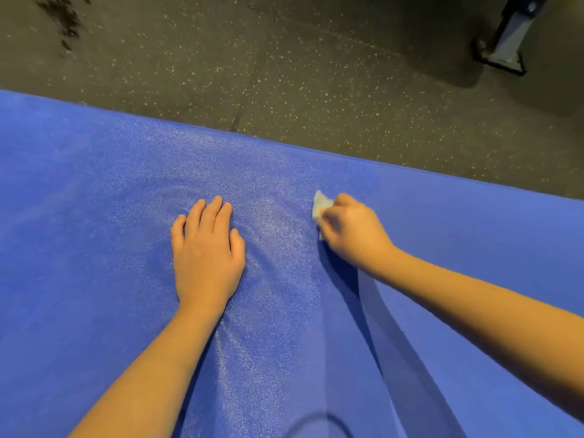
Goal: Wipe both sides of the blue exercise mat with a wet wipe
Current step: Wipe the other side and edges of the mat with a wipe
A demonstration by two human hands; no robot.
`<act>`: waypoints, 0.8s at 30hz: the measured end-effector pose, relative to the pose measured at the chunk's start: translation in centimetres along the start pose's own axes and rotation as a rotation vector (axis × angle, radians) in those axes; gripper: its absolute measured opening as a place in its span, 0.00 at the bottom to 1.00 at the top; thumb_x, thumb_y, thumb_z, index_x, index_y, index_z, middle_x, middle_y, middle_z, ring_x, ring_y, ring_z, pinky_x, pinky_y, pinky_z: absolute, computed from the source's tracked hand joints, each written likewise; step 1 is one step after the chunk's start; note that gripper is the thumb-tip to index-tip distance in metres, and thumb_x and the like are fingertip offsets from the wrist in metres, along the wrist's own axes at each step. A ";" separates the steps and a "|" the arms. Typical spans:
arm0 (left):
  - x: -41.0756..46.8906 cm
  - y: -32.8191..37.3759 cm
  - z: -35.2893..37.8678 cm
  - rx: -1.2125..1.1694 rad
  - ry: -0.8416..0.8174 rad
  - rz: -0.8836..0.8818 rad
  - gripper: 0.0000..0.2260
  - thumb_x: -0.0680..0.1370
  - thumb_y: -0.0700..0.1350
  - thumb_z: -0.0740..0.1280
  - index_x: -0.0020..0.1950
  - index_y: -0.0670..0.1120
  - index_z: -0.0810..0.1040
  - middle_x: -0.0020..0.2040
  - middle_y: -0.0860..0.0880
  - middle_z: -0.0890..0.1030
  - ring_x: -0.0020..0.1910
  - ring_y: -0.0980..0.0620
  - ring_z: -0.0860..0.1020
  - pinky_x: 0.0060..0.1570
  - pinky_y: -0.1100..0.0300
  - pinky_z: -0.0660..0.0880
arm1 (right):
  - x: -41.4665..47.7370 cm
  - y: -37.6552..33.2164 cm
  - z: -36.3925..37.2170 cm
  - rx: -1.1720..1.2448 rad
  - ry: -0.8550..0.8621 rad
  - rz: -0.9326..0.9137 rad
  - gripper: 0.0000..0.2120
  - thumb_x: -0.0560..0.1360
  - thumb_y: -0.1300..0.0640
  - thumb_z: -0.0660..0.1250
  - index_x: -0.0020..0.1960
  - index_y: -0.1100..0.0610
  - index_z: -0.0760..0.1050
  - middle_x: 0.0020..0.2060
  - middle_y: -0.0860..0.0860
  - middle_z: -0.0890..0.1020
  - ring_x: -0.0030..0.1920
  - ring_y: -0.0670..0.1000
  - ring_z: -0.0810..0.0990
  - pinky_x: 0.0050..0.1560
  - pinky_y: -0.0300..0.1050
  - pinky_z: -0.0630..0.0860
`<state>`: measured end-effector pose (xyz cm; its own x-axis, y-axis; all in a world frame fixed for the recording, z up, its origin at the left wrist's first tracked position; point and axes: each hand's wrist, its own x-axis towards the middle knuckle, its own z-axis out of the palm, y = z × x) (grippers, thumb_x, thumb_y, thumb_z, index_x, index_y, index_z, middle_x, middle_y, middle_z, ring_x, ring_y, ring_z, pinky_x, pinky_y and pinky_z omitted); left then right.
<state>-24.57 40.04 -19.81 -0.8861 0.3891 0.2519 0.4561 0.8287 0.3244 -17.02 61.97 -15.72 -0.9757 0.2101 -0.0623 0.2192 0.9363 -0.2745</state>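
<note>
the blue exercise mat (94, 279) lies flat on the floor and fills the lower part of the view, its far edge running on a slant from upper left to right.

left hand (207, 248): palm down on the mat, fingers straight and close together, thumb tucked alongside. it grips nothing. judgement: it is pinning the mat so the foam does not creep or ruck under the wiping strokes.

right hand (354, 230): fingers curled and clamped on a small crumpled wet wipe (320, 205), pressed to the mat a little short of the far edge. part of the white wipe sticks out past the fingers on the left; the rest is hidden under the hand. the hand is slightly blurred, which reads as a stroke in progress.

surface: between and around the hands the textured foam shows a paler, glistening patch with faint curved streaks, probably damp from the wipe. the areas to the far left and right look matte and even, so i judge this face only partly covered. which face is up cannot be told.

room: dark rubber floor (316, 74) with pale speckles lies beyond the mat, with a dark smudge (64, 17) at top left. at top right a grey metal post stands on a base plate (502, 58), likely gym equipment, well apart from the mat. lighting is dim and warm.
</note>
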 end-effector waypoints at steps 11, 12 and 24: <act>0.0 0.1 0.1 -0.002 -0.022 0.000 0.21 0.78 0.47 0.54 0.65 0.41 0.76 0.68 0.44 0.75 0.69 0.41 0.69 0.68 0.43 0.60 | -0.5 -1.2 -3.0 -0.079 -0.294 -0.129 0.06 0.75 0.62 0.64 0.50 0.60 0.77 0.48 0.57 0.77 0.47 0.60 0.77 0.42 0.46 0.67; 0.0 0.1 0.1 0.005 -0.028 -0.002 0.21 0.78 0.46 0.54 0.66 0.41 0.76 0.68 0.44 0.75 0.69 0.42 0.69 0.68 0.43 0.60 | -1.3 -1.8 -3.2 -0.049 -0.388 -0.169 0.06 0.74 0.62 0.65 0.50 0.60 0.77 0.49 0.56 0.76 0.48 0.58 0.76 0.41 0.43 0.65; -5.1 1.1 -2.6 0.101 -0.317 0.006 0.22 0.76 0.45 0.69 0.69 0.41 0.74 0.71 0.43 0.71 0.70 0.39 0.69 0.64 0.37 0.66 | -6.4 -3.5 -3.0 -0.151 -0.589 -0.220 0.05 0.76 0.67 0.60 0.44 0.60 0.72 0.50 0.56 0.69 0.35 0.56 0.67 0.36 0.48 0.61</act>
<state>-19.32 37.95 -18.33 -0.8722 0.4868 -0.0483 0.4649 0.8555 0.2281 -11.50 58.22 -11.44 -0.8248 -0.1406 -0.5476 -0.0306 0.9783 -0.2051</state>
